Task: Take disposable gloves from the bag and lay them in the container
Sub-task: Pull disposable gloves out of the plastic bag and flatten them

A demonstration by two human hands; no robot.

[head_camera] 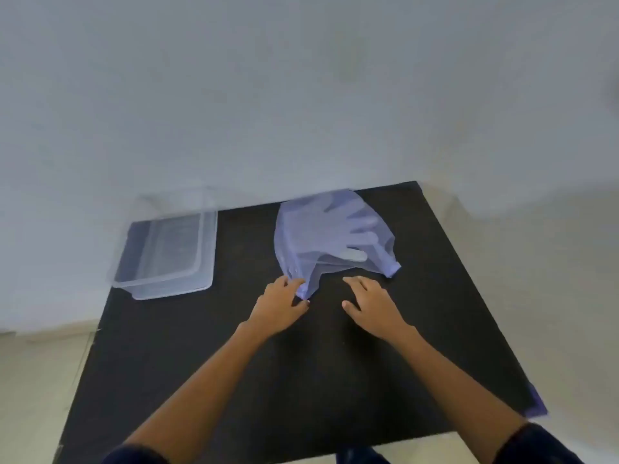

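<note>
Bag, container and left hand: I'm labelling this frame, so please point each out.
bag (301, 242), head view, on its translucent left side.
container (160, 286), head view, on its near rim.
left hand (279, 304), head view, on its back.

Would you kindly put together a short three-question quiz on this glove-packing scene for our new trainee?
1. True or false: the clear container already holds gloves.
2. Which hand touches the bag? A) left hand B) right hand C) neither
3. Fill in: the gloves show through the thin ____ bag.

Key:
1. False; it looks empty and sits at the table's far left corner.
2. A; its fingertips meet the bag's near left handle, while the right hand lies flat on the table, just short of the bag.
3. Purple.
</note>
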